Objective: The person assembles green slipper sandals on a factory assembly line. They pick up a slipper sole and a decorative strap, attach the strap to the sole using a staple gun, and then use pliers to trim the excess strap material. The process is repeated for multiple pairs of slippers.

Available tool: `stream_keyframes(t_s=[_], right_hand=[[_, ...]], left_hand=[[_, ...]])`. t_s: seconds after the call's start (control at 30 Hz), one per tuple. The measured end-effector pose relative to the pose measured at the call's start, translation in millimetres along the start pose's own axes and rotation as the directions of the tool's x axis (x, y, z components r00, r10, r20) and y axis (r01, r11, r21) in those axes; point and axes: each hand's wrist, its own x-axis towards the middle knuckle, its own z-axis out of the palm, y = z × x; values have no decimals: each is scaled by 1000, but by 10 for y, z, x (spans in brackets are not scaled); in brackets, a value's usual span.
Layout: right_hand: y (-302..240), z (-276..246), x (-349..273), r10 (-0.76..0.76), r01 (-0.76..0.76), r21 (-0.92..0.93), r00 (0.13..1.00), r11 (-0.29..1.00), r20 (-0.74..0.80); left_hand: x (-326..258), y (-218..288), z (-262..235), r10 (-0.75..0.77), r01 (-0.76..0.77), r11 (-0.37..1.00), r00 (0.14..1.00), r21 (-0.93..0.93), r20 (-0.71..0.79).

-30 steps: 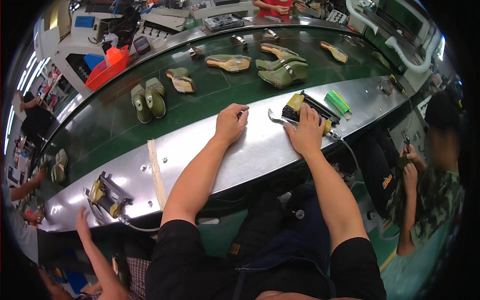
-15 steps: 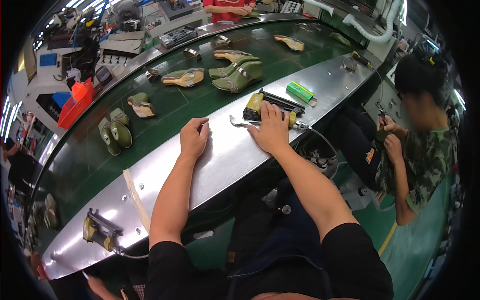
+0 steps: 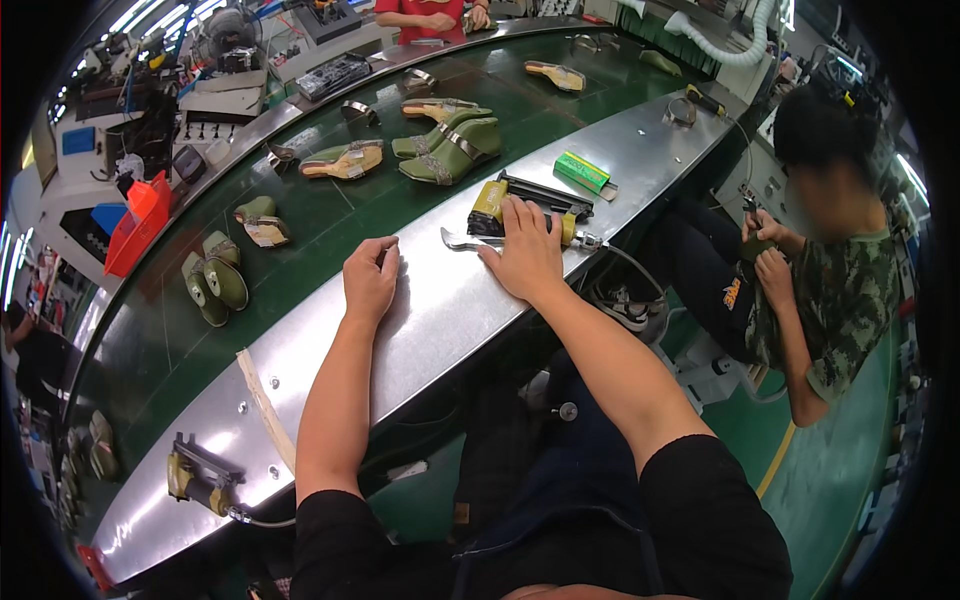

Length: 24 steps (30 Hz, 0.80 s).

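My right hand [image 3: 528, 255] lies over the handle of a yellow and black pneumatic staple gun [image 3: 488, 207], its fingers bent across the grip. Beside my thumb is the tool's curved silver hook [image 3: 460, 240]; an air hose [image 3: 640, 268] runs off its near end. The gun rests on the shiny metal ledge [image 3: 425, 330]. My left hand [image 3: 370, 280] sits on the same ledge, fingers curled in a loose fist, with nothing visible in it. A small green box [image 3: 583, 172] lies just beyond the gun.
Olive-green shoes [image 3: 452, 150] and wedge soles [image 3: 343, 160] stand on the green conveyor belt [image 3: 330, 225]. Another staple gun [image 3: 200, 478] lies at the lower left. A seated co-worker [image 3: 830, 290] in camouflage works on my right; a person in red [image 3: 420, 18] is across the belt.
The whole view has shifted slightly, so most things appear further left. Both my hands keep their places on the ledge and the gun. Across the belt, the co-worker's hands have moved apart.
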Motion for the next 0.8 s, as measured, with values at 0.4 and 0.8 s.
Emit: stream_keyframes(t_s=[0.4, 0.8], right_hand=[[33, 3, 33, 15, -15, -12, 999, 1000, 28], [14, 43, 59, 19, -17, -29, 998, 999, 60]], left_hand=[[22, 43, 14, 7, -7, 1000, 1000, -6, -20], [35, 52, -7, 17, -16, 1000, 999, 18, -30]])
